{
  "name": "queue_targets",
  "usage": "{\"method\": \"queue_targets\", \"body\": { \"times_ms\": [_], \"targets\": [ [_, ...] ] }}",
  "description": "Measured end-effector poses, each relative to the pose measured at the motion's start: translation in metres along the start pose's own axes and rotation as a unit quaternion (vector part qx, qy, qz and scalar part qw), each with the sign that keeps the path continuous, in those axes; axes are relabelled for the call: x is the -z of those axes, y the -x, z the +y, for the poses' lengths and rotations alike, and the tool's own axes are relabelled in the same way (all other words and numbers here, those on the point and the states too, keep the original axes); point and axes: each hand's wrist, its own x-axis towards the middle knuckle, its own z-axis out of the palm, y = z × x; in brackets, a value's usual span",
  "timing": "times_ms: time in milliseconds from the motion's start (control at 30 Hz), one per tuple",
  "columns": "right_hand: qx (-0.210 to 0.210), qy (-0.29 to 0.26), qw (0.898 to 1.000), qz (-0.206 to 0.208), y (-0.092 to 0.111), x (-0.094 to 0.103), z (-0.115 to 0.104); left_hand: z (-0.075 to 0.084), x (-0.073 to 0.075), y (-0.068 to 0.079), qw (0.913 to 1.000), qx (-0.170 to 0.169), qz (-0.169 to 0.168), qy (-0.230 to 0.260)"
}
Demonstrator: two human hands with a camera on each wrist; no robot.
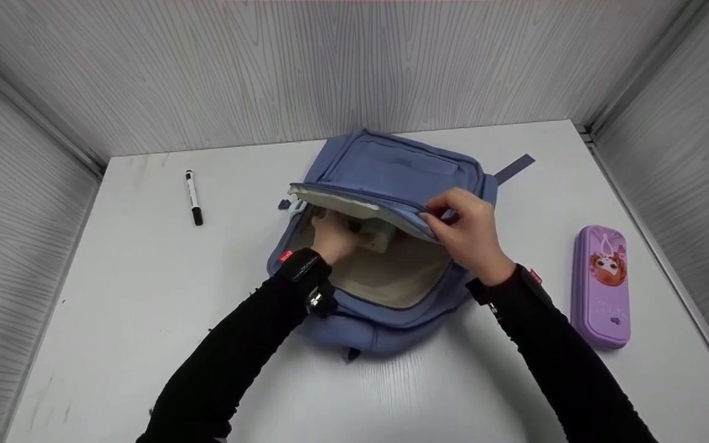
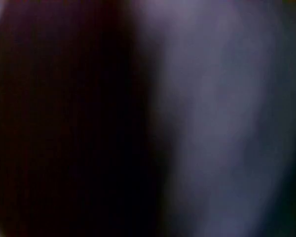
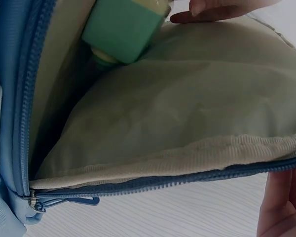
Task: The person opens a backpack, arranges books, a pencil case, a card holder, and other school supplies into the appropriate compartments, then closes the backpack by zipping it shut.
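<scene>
A blue backpack (image 1: 404,166) lies on the table with its main compartment unzipped, pale lining (image 3: 197,103) exposed. My left hand (image 1: 333,239) reaches inside under the flap and holds a green, box-shaped thing with cream parts (image 3: 123,30); the flap partly hides it in the head view. In the right wrist view, the left hand (image 3: 217,11) appears at the top edge, by that thing's upper end. With thumb and fingers, my right hand (image 1: 468,231) pinches the flap's zipped edge (image 3: 172,183) and holds it up. The left wrist view is dark and blurred.
On the left of the table lies a white marker with a black cap (image 1: 193,197). A purple pencil case (image 1: 604,289) with a cartoon figure is at the right. Grey wood-grain panels (image 1: 305,67) enclose the back and sides. A strap (image 1: 514,169) sticks out behind the backpack.
</scene>
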Motion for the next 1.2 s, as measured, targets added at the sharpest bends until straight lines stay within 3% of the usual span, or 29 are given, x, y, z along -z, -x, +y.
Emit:
{"method": "queue_targets", "body": {
  "times_ms": [200, 400, 533, 667, 767, 900, 1000, 1100, 1200],
  "targets": [
    [0.001, -0.007, 1.0, -0.012, 0.004, 0.001, -0.002, -0.003, 0.018, 0.008, 0.9965, -0.06, -0.041, -0.042],
    [0.012, -0.008, 0.999, -0.04, 0.015, -0.002, -0.005, 0.01, 0.05, 0.042, 0.98, -0.13, -0.093, -0.119],
    [0.019, 0.003, 0.998, -0.062, 0.024, -0.002, -0.007, 0.02, 0.069, 0.069, 0.9739, -0.186, -0.053, -0.119],
    [0.02, 0.015, 0.997, -0.074, 0.033, -0.004, -0.008, 0.026, 0.082, 0.08, 0.9654, -0.243, 0.008, -0.094],
    [0.031, 0.031, 0.996, -0.076, 0.04, -0.007, -0.008, 0.02, 0.086, 0.078, 0.9452, -0.295, 0.017, -0.139],
    [0.062, 0.058, 0.994, -0.074, 0.053, -0.013, -0.007, -0.001, 0.079, 0.069, 0.9, -0.349, 0.025, -0.26],
    [0.088, 0.075, 0.99, -0.081, 0.064, -0.018, -0.006, -0.019, 0.069, 0.067, 0.8714, -0.366, 0.052, -0.323],
    [0.113, 0.082, 0.986, -0.095, 0.074, -0.018, -0.004, -0.033, 0.061, 0.068, 0.8559, -0.376, 0.079, -0.347],
    [0.122, 0.082, 0.985, -0.095, 0.084, -0.01, 0.0, -0.044, 0.053, 0.072, 0.8502, -0.378, 0.098, -0.353]
  ]
}}
